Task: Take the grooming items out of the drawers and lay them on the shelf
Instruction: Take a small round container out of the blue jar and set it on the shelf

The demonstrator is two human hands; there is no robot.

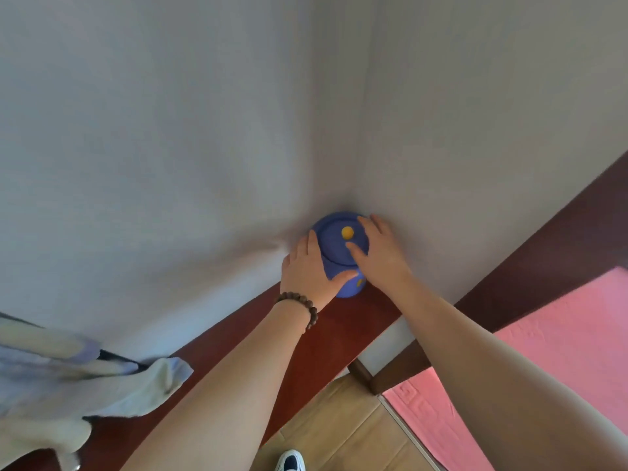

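Blue jar [339, 246] upright in shelf [316, 338] back corner, touching both walls. Left hand [306, 270] and right hand [380, 253] clasp its sides, equally near; axis vertical.

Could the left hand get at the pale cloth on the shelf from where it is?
Probably yes: the cloth lies uncovered on the shelf, on that arm's side, but the left hand is now on the blue jar.

Two pale grey walls [170, 130] meet in a corner above a dark reddish-brown wooden ledge [316, 348]. Below lies light wood-plank flooring [343, 433], with pink textured bedding [560, 338] at the right edge in soft daylight
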